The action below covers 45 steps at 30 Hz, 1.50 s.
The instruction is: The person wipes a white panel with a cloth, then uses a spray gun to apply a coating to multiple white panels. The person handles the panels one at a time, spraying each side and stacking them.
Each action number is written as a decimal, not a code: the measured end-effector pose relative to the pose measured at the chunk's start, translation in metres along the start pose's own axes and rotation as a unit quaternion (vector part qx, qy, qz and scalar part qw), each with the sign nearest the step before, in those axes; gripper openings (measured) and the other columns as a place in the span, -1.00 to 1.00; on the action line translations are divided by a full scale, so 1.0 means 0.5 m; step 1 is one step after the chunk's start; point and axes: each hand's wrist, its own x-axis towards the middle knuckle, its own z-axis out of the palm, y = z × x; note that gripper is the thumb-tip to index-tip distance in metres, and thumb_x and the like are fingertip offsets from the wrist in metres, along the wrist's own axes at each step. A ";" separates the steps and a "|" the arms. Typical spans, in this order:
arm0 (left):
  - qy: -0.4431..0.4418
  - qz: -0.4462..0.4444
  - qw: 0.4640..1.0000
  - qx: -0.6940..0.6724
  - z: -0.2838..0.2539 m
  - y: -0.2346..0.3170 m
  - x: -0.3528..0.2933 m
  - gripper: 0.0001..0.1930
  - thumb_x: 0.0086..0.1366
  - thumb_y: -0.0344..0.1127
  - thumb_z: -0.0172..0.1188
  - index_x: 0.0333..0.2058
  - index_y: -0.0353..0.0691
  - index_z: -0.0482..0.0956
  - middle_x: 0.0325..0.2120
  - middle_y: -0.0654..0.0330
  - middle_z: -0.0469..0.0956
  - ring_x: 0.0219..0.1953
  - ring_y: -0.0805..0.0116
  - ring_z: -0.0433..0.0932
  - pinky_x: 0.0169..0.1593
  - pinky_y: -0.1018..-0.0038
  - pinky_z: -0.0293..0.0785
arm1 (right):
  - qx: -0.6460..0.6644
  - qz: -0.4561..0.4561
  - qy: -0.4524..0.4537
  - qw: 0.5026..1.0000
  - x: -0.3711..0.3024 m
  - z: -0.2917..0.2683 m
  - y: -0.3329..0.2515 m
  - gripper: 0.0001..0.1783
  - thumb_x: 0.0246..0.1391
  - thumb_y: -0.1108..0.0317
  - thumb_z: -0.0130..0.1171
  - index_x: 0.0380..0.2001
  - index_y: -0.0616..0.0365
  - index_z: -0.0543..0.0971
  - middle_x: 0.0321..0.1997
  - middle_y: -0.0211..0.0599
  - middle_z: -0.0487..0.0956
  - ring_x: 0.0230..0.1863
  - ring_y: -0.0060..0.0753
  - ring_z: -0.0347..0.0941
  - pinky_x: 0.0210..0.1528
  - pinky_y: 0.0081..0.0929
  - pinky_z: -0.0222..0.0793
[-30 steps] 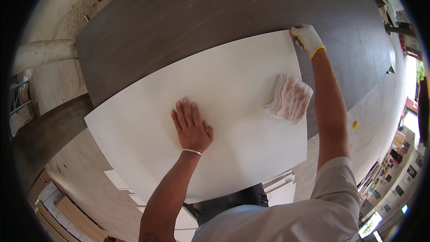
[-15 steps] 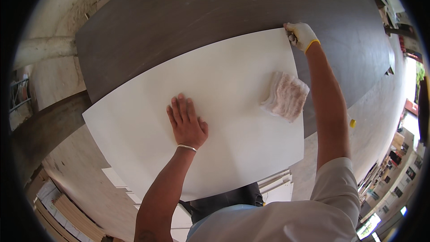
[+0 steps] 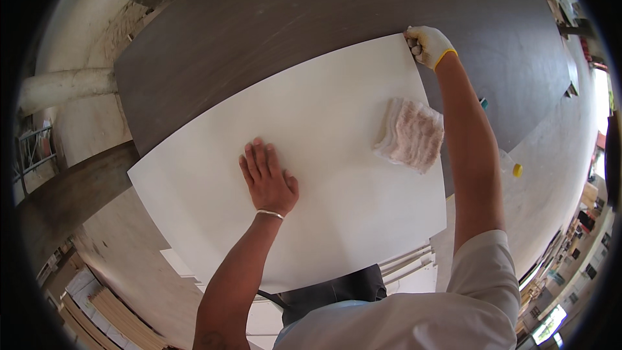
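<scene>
My bare left hand (image 3: 270, 181) lies palm down on a large white panel (image 3: 330, 207), its fingers stretched out and slightly spread. A pale band circles that wrist. My right hand (image 3: 429, 46), in a white knit glove with a yellow cuff, is at the panel's far right corner. Its fingers are curled closed against the corner; whatever they may pinch there is hidden. Close to my right forearm, a folded fluffy cloth (image 3: 414, 135), pinkish and white, rests on the panel by its right edge.
Beneath the white panel spreads a larger dark grey board (image 3: 259, 32). A clear bottle with a yellow cap (image 3: 517, 170) lies right of my forearm. More white panels (image 3: 408, 269) are stacked below the near edge. Long boards (image 3: 123, 317) lie at lower left.
The view has shifted slightly. My left hand stays flat on the panel and my right hand stays at the corner. The cloth has not visibly moved on the panel.
</scene>
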 end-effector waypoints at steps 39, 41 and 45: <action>0.078 0.044 0.995 0.044 0.048 -0.006 0.005 -0.33 0.26 -0.34 -0.04 0.35 -0.39 0.13 0.46 -0.16 0.02 0.50 -0.24 -0.05 0.51 -0.13 -0.16 | -0.463 -0.446 0.219 0.734 -0.423 0.031 0.401 -0.14 -0.04 0.11 0.40 0.31 0.25 0.37 0.44 0.01 0.33 0.52 0.04 0.12 0.56 0.10 -0.09; 0.073 0.038 0.996 0.042 0.046 -0.007 0.009 -0.33 0.26 -0.34 -0.03 0.36 -0.39 0.13 0.47 -0.15 0.02 0.51 -0.22 -0.04 0.52 -0.12 -0.16 | -0.483 -0.420 0.205 0.740 -0.397 0.062 0.393 -0.02 -0.09 -0.01 0.44 0.34 0.24 0.34 0.48 -0.02 0.29 0.57 -0.01 0.03 0.61 0.11 -0.26; 0.052 0.014 0.997 0.057 0.033 0.007 -0.002 -0.32 0.25 -0.38 0.00 0.36 -0.38 0.14 0.47 -0.17 0.00 0.51 -0.20 -0.05 0.52 -0.11 -0.15 | -0.484 -0.450 0.098 0.744 -0.455 0.077 0.464 0.00 -0.18 0.02 0.46 0.34 0.19 0.37 0.46 -0.06 0.33 0.57 0.01 0.04 0.59 0.10 -0.19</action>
